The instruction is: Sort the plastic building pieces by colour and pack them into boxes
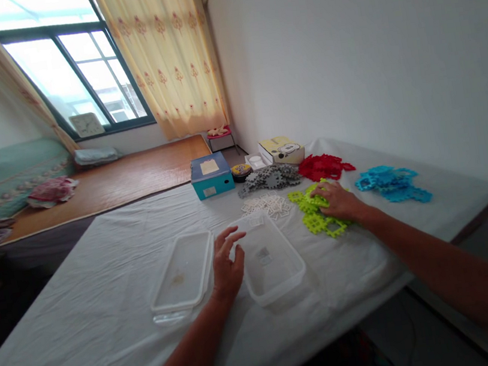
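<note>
My right hand (337, 201) rests on a pile of lime-green interlocking plastic pieces (317, 223), fingers curled over the top ones; whether it grips any is hidden. My left hand (228, 261) is held with fingers apart and nothing in it, at the left side of a clear plastic box (280, 284). A small label shows on the box's floor. Left of that hand lies a clear lid (179, 271). Just beyond the box, white pieces (266, 204) are spread out. Grey pieces (270, 178), red pieces (323, 167) and blue pieces (389, 182) lie in separate heaps.
Behind the heaps stand a blue cardboard box (212, 175), a round tin (241, 172) and a yellow-and-white box (282, 151). A white cloth (103, 312) covers the table. The wall (367, 56) borders its far right side, and a bed (134, 174) stands beyond.
</note>
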The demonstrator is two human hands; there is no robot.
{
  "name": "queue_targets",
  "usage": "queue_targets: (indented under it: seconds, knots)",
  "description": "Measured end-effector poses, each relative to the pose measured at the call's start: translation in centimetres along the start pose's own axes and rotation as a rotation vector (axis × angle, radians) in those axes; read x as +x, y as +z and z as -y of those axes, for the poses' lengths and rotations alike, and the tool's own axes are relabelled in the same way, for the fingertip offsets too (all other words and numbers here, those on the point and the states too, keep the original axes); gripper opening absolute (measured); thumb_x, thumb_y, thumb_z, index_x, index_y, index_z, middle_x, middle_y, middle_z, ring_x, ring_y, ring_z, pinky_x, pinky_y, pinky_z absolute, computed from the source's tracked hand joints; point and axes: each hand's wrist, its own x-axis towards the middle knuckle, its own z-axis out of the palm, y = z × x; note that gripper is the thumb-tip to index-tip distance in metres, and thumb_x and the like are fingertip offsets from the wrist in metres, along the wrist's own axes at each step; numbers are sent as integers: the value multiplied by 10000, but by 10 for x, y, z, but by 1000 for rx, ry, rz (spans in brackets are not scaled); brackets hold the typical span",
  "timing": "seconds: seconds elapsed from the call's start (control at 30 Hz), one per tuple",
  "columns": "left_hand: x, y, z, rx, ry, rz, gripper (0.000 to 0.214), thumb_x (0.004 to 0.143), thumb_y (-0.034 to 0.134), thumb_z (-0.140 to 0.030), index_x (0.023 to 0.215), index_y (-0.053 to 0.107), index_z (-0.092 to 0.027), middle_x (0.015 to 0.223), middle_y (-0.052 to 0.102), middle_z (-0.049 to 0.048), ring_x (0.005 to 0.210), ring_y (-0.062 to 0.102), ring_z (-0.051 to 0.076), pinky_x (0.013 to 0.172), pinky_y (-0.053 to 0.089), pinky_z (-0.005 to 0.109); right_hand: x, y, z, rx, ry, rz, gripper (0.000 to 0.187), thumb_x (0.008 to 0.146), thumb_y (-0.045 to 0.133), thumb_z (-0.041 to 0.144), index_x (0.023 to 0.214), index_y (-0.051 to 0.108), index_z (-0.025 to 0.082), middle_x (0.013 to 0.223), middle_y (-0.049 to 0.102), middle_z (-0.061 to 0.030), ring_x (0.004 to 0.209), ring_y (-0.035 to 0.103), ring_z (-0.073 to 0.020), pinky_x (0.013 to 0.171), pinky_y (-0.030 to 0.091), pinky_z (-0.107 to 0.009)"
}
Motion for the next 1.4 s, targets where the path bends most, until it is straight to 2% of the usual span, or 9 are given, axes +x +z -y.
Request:
queue_targets:
  seconds: [0.2, 0.5, 0.67, 0.77, 0.93, 1.07, 1.13, 1.23, 1.4]
  knots:
    - [0, -1, -1, -15, -5, 5, 296, 824, 465, -87, 969, 682, -227, 1189, 602, 62, 1167, 534, 207, 1039, 408, 438, 2, -2, -3, 34, -28, 80, 459, 725, 631, 329, 1170, 625, 216, 1285, 553, -131, 1196, 485, -311, 1038, 331, -458]
    - [1, -3, -3, -7, -10, 14, 291, 816, 461, -101, 946, 689, -225, 1183, 601, 61, 1172, 531, 207, 1036, 418, 432, 6, -13, 0, 141, -30, 206, 672, 752, 627, 557, 1316, 565, 198, 1389, 514, -156, 1287, 461, -337, 1078, 338, -488]
    - [2, -3, -2, 3, -8, 30, 284, 834, 459, -114, 956, 689, -229, 1190, 597, 62, 1172, 529, 207, 1036, 415, 431, 22, -41, -12, 267, 1, 110, 563, 827, 511, 604, 1228, 631, 228, 1297, 605, -98, 1227, 529, -296, 1063, 388, -441]
    - [2, -3, -1, 8, -7, 33, 285, 841, 458, -119, 959, 691, -232, 1193, 597, 62, 1178, 526, 210, 1037, 412, 432, 31, -47, -28, 304, 72, 45, 496, 864, 469, 568, 1185, 651, 238, 1231, 648, -79, 1142, 591, -278, 1011, 445, -423]
    - [2, -4, 2, 24, -17, 52, 283, 851, 458, -138, 973, 692, -241, 1201, 595, 65, 1187, 524, 217, 1007, 434, 424, 28, -20, -37, 257, 46, 19, 481, 874, 475, 519, 1198, 624, 197, 1236, 637, -111, 1143, 585, -274, 1008, 437, -439]
    - [3, -5, 3, 30, -7, 62, 271, 852, 468, -157, 971, 696, -244, 1193, 599, 66, 1175, 534, 222, 1015, 431, 435, 28, -2, -36, 214, 3, -73, 474, 874, 490, 501, 1220, 606, 198, 1271, 612, -119, 1197, 542, -277, 1026, 409, -454]
    - [3, -5, 3, 31, -6, 65, 269, 855, 467, -162, 971, 695, -244, 1196, 597, 67, 1178, 532, 221, 1024, 426, 442, 37, -4, -45, 197, 10, -120, 464, 880, 483, 493, 1225, 603, 206, 1276, 609, -111, 1217, 525, -276, 1031, 399, -449]
    - [3, -6, 3, 35, -9, 71, 272, 860, 462, -164, 980, 692, -246, 1208, 592, 69, 1186, 527, 219, 1031, 422, 446, 59, -11, -76, 138, 96, -138, 490, 888, 460, 482, 1261, 578, 187, 1288, 599, -115, 1218, 519, -276, 1047, 374, -441]
    - [2, -6, 2, 38, -19, 72, 278, 864, 457, -159, 980, 694, -249, 1202, 596, 74, 1185, 532, 220, 1019, 437, 440, 94, 4, -133, -6, 305, 59, 757, 764, 576, 613, 1389, 477, 198, 1389, 503, -156, 1311, 407, -357, 1080, 302, -499]
